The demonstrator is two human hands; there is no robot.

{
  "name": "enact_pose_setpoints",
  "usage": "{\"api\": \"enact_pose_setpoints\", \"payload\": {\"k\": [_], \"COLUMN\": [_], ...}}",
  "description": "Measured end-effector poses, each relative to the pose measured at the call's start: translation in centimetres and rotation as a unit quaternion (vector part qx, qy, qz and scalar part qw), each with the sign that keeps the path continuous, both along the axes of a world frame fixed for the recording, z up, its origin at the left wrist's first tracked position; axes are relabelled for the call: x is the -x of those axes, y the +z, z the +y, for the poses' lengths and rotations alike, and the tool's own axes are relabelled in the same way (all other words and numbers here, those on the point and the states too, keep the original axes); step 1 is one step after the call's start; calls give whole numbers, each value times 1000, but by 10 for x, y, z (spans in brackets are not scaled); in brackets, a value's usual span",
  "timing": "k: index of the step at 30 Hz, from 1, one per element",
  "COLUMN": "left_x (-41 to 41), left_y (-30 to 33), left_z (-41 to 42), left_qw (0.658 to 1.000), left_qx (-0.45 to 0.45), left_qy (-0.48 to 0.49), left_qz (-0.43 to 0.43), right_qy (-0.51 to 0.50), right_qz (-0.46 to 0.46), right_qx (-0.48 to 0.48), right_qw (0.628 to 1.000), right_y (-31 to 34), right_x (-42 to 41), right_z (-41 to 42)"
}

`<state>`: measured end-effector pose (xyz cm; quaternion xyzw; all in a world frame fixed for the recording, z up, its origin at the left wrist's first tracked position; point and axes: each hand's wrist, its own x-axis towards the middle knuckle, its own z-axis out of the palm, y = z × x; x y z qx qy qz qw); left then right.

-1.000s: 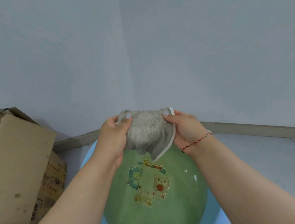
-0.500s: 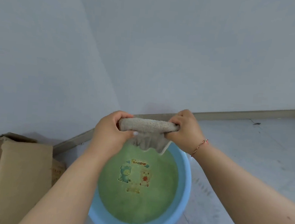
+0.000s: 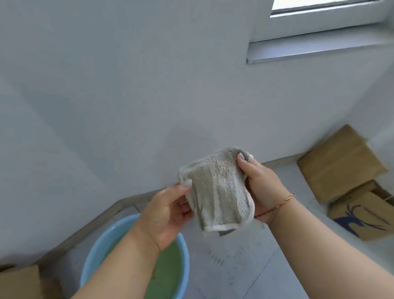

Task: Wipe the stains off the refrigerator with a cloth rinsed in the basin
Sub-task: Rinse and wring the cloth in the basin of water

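I hold the small grey fluffy cloth with a white edge (image 3: pixel 218 194) up in front of me with both hands. My left hand (image 3: pixel 164 215) pinches its left edge between thumb and fingers (image 3: pixel 186 183). My right hand (image 3: pixel 261 183) grips its top right corner, thumb on the front. The cloth hangs open between my hands, with its long side going down and its loose bottom edge free. The round light blue plastic basin with green water (image 3: pixel 183 250) is down below my left arm, on the floor. I think the rinsing is done. I cannot see the refrigerator anywhere, so I cannot tell which way it lies from my fingers. I will have to turn and find it. The brown cardboard boxes (image 3: pixel 342 166) lie on the floor past my right hand.
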<state>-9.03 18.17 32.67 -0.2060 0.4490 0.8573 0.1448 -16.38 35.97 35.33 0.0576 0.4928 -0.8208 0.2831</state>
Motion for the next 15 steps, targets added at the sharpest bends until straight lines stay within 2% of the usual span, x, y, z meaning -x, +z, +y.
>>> {"api": "enact_pose_setpoints", "payload": {"k": [3, 6, 9, 12, 15], "left_x": [27, 56, 69, 72, 65], "left_y": [30, 62, 88, 110, 132], "left_z": [33, 71, 105, 130, 152], "left_qw": [993, 969, 950, 953, 979], "left_qx": [119, 237, 287, 270, 144], "left_qy": [9, -17, -15, -28, -78], "left_qz": [18, 74, 124, 137, 125], "right_qy": [-46, -93, -142, -171, -203], "right_qz": [32, 80, 86, 58, 18], "right_qx": [-45, -137, -135, -75, 99], "right_qw": [997, 983, 977, 981, 974], "right_y": [23, 47, 68, 85, 104], "right_x": [8, 14, 9, -1, -28], "right_z": [36, 80, 109, 139, 161]}}
